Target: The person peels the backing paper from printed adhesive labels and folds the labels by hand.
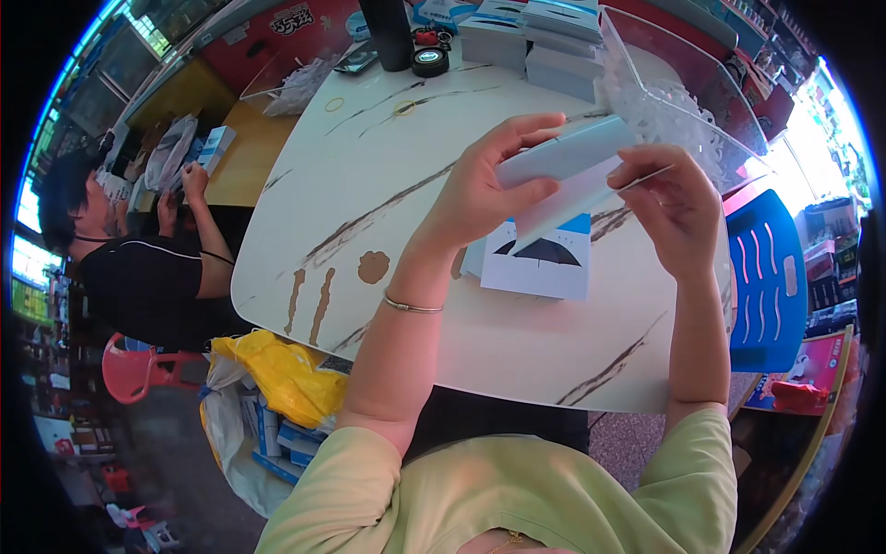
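My left hand [494, 180] is wrapped round a light blue and white folded card box [572, 152], held tilted above the table. The fingers of my right hand [672, 198] pinch the edge of a white flap on the right side of that box. Below the hands, a white box with a black umbrella picture [540, 268] and a blue top edge lies on the marble-patterned table [443, 351]. The raised card partly covers it.
A clear bin [683, 102] of white plastic pieces stands back right, beside stacked boxes [563, 69]. A black bottle [386, 37] and tape roll [429, 62] stand at the back. A co-worker [138, 268] sits left, near a yellow bag [281, 379]. A blue chair [768, 282] is right.
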Demonstrator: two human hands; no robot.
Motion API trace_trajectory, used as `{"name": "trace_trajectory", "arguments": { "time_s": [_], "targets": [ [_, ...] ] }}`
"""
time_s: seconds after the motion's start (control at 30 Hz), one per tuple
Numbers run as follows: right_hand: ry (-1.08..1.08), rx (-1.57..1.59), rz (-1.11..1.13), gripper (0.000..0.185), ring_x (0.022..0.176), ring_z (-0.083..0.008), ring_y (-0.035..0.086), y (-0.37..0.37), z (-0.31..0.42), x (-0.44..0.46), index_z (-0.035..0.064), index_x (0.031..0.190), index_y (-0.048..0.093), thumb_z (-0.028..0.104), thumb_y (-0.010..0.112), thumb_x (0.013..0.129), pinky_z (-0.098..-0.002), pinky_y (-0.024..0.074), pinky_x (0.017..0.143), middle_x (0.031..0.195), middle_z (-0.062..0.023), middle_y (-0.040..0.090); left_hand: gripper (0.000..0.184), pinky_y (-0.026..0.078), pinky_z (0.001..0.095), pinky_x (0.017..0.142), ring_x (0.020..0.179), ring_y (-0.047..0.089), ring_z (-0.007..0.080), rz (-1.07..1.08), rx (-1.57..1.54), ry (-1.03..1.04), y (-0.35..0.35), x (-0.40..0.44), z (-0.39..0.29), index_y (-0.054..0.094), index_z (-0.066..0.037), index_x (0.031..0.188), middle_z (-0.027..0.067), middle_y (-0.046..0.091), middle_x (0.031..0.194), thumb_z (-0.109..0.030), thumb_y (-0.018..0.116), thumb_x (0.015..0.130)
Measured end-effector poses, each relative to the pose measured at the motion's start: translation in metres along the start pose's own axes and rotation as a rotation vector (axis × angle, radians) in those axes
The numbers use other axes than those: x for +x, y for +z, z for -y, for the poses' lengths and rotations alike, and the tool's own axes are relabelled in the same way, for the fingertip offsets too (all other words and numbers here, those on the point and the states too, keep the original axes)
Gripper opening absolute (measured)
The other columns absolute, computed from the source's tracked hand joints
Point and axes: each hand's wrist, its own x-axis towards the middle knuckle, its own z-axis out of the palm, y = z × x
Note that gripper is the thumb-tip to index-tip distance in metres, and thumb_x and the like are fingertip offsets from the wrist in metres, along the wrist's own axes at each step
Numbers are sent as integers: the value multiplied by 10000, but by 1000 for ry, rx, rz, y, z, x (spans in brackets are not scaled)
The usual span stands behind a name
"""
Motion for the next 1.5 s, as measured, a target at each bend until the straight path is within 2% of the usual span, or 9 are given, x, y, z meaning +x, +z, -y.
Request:
{"name": "trace_trajectory", "arguments": {
  "time_s": [0.1,0.3,0.5,0.57,0.7,0.8,0.9,1.2,1.5],
  "targets": [
    [71,-48,-35,267,788,-140,608,4,3,1,4,1001,561,-47,617,745,-224,500,710,861,-82,613,536,438,278,836,961,543,148,-22,177,-45,1,-1,-3,452,-66,1219,83,572,1073,-9,640,720],
    [400,18,-247,359,735,-105,598,9,-7,4,2,1089,498,90,650,776,-201,488,657,828,-92,629,549,443,281,881,1021,542,165,-19,325,134,5,3,2,453,-43,1202,105,553,1130,8,662,697],
    [578,91,-233,364,705,-89,596,4,-16,4,-26,1044,513,190,653,787,-187,480,641,801,-88,638,473,472,277,823,927,591,179,-35,415,283,4,4,10,505,-23,1122,107,593,1017,26,662,678],
    [626,83,-177,306,705,-81,595,1,-18,4,-21,982,554,193,653,787,-187,480,641,799,-79,638,569,432,294,907,1076,515,174,71,417,232,0,4,11,443,-30,1193,115,531,1167,24,680,678],
    [582,102,-207,279,701,-77,593,-1,-18,3,-16,931,578,201,662,779,-186,480,645,796,-72,637,555,441,291,886,1052,520,172,-13,335,202,2,5,12,435,-32,1172,98,553,1102,9,686,679],
    [481,105,-244,269,701,-73,589,-1,-18,3,-10,940,575,190,660,782,-183,478,651,791,-69,636,433,468,251,696,805,563,145,-395,465,207,-4,6,19,513,-52,989,44,553,869,-170,758,651],
    [397,81,-287,236,702,-74,585,0,-21,2,-6,942,574,153,654,786,-182,475,659,796,-66,633,341,451,225,681,758,560,110,-397,322,-2,-8,3,16,552,-35,920,31,580,806,-172,749,677],
    [253,93,-280,230,778,-87,581,1,-23,1,-28,983,551,49,637,783,-187,473,702,856,-69,625,165,429,190,676,737,545,61,-268,-328,-106,1,0,6,625,28,947,44,640,823,-46,601,802],
    [172,3,-330,270,775,-109,600,1,-25,1,-18,1031,539,29,629,781,-216,496,701,887,-90,628,153,324,164,530,597,387,18,-146,12,6,-4,-3,12,625,30,943,-32,528,685,6,548,813]
  ]
}}
